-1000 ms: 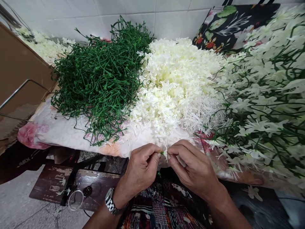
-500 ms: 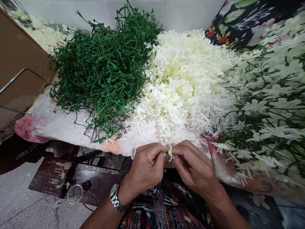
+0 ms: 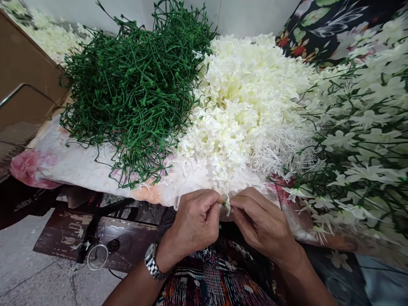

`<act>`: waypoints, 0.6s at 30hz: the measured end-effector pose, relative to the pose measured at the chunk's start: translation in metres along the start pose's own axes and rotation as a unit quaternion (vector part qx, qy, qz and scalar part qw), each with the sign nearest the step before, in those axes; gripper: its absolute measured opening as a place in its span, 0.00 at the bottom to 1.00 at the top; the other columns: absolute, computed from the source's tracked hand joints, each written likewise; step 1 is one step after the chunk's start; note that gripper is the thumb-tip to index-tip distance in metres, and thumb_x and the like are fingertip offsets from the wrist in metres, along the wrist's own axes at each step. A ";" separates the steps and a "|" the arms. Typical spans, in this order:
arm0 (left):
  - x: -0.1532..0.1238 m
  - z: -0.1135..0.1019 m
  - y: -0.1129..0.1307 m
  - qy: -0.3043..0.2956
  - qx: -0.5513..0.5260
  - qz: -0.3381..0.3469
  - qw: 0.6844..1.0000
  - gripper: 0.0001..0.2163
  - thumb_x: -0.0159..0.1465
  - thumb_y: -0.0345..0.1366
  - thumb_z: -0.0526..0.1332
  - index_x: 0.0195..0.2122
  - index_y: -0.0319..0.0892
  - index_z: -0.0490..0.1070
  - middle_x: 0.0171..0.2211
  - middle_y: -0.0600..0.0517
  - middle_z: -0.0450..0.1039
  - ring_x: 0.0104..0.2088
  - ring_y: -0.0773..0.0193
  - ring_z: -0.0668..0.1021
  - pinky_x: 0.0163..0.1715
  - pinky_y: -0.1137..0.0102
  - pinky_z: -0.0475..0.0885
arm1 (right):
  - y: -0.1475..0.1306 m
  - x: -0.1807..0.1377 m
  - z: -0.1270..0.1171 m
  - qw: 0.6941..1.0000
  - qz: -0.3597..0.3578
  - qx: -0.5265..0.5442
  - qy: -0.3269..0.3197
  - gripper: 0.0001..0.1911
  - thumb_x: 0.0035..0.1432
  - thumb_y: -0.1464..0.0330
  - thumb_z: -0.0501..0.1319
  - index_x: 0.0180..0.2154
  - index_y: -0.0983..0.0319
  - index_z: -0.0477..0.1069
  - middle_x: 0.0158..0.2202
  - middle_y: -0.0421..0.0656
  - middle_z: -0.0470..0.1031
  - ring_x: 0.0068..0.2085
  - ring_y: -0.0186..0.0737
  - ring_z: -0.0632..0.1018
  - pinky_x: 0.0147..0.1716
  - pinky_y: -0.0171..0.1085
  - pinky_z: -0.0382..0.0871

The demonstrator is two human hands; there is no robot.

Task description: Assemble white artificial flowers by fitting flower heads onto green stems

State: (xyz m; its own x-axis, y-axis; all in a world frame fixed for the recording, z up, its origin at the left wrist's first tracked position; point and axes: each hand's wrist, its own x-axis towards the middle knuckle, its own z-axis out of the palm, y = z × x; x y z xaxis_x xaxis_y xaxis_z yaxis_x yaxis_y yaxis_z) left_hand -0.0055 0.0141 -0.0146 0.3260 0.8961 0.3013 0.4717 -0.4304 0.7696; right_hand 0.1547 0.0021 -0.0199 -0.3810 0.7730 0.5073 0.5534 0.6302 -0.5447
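Little has shifted since earlier: left hand (image 3: 196,221) and right hand (image 3: 259,221) stay pinched together on a small white flower (image 3: 227,203) at the cloth (image 3: 79,170) edge; fitting continues.

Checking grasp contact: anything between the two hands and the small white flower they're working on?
Nothing visible. The left hand and right hand both pinch the small white flower directly at the fingertips, in front of the white flower pile.

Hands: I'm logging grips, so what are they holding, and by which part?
Both hands, left and right, pinch one small white plastic flower between fingertips; its held part is hidden.
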 end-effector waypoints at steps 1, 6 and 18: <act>0.000 0.000 0.000 0.001 0.003 0.003 1.000 0.09 0.57 0.22 0.53 0.24 0.38 0.68 0.18 0.56 0.66 0.19 0.71 0.67 0.21 0.76 0.61 | 0.000 0.000 0.000 1.000 0.000 0.004 0.000 0.07 0.58 0.80 0.54 0.34 0.65 0.67 0.26 0.44 0.69 0.30 0.36 0.69 0.28 0.35 0.66; 0.000 0.000 0.000 -0.001 0.018 0.010 1.000 0.09 0.58 0.22 0.52 0.25 0.38 0.68 0.18 0.55 0.67 0.20 0.70 0.68 0.22 0.75 0.62 | 0.001 -0.001 0.002 1.000 0.007 0.012 -0.005 0.07 0.59 0.80 0.54 0.33 0.65 0.67 0.25 0.44 0.68 0.29 0.37 0.69 0.28 0.35 0.65; -0.002 0.003 0.000 -0.005 0.035 0.002 0.999 0.10 0.58 0.23 0.51 0.23 0.38 0.67 0.18 0.54 0.68 0.20 0.69 0.69 0.21 0.74 0.63 | 0.000 0.000 0.004 1.000 0.000 0.005 -0.015 0.08 0.59 0.81 0.52 0.32 0.65 0.65 0.25 0.43 0.67 0.30 0.37 0.68 0.29 0.36 0.65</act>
State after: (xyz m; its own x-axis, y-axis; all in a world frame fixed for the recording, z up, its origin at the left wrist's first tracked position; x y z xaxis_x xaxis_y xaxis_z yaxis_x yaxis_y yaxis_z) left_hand -0.0030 0.0121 -0.0166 0.3356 0.8936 0.2981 0.5261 -0.4402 0.7276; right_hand 0.1516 0.0030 -0.0225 -0.4028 0.7745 0.4878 0.5457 0.6311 -0.5513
